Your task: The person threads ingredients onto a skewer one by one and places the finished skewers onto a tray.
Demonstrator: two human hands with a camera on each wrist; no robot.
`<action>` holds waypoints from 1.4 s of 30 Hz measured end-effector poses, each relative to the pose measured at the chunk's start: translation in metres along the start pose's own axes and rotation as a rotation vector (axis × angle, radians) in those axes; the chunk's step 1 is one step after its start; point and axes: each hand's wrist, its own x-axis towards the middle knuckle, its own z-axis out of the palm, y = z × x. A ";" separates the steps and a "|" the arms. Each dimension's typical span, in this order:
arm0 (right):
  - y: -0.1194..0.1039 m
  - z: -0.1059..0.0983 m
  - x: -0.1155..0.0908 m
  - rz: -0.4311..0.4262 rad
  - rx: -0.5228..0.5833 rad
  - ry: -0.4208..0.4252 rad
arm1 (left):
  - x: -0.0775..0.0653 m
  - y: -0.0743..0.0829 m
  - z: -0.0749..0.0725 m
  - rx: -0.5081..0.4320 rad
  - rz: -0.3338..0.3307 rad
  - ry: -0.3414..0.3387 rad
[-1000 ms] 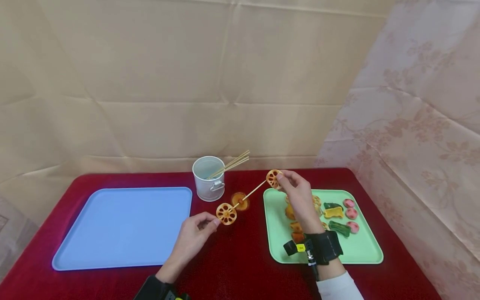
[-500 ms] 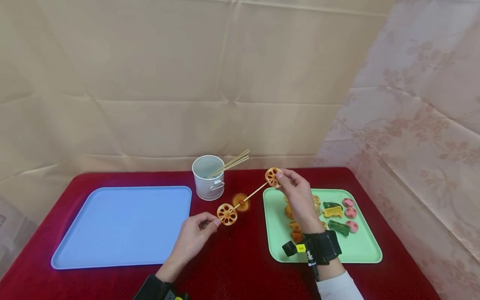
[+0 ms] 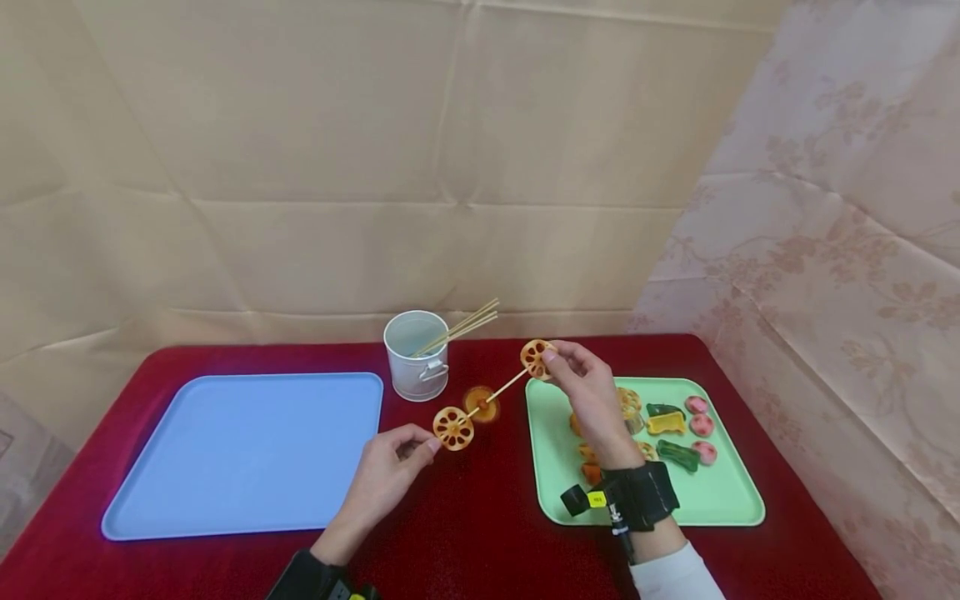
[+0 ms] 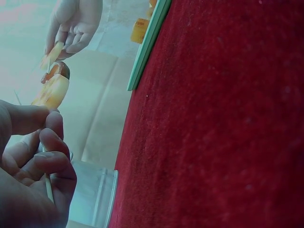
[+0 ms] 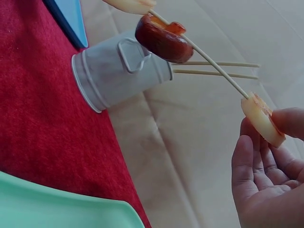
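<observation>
My left hand (image 3: pixel 390 471) grips a thin wooden skewer (image 3: pixel 507 386); its lower end shows below the fingers in the left wrist view. Close to those fingertips a lotus root slice (image 3: pixel 453 428) is threaded on the stick. Just beyond it sits a round brown-orange piece (image 3: pixel 481 404), glossy with a reddish-brown rim (image 5: pixel 164 40) in the right wrist view. My right hand (image 3: pixel 596 404) pinches a second lotus root slice (image 3: pixel 536 359) between thumb and fingers, at the skewer's far tip. How deep the tip goes into this slice cannot be made out.
A pale metal bucket (image 3: pixel 418 375) with several skewers (image 3: pixel 468 325) stands at the back. A blue tray (image 3: pixel 247 454) lies left. The green tray (image 3: pixel 723 496) at right bears lotus slices, green and yellow pepper pieces (image 3: pixel 667 424) and pink round slices (image 3: pixel 702 426), partly behind my right arm.
My right hand has shifted slightly left with its lotus root slice, which now overlaps the skewer's tip more. The left hand and the threaded pieces have barely moved.
</observation>
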 end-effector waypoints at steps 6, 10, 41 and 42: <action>0.004 0.004 -0.001 0.011 -0.035 -0.030 | -0.001 0.001 0.000 0.002 -0.001 0.012; 0.008 0.009 -0.003 0.013 -0.051 -0.063 | -0.002 0.002 0.000 0.007 0.007 0.021; 0.015 0.030 -0.013 0.025 -0.077 -0.130 | -0.003 0.001 0.000 0.028 -0.003 0.082; 0.016 0.030 -0.013 0.027 -0.080 -0.130 | -0.003 0.001 0.000 0.029 -0.007 0.081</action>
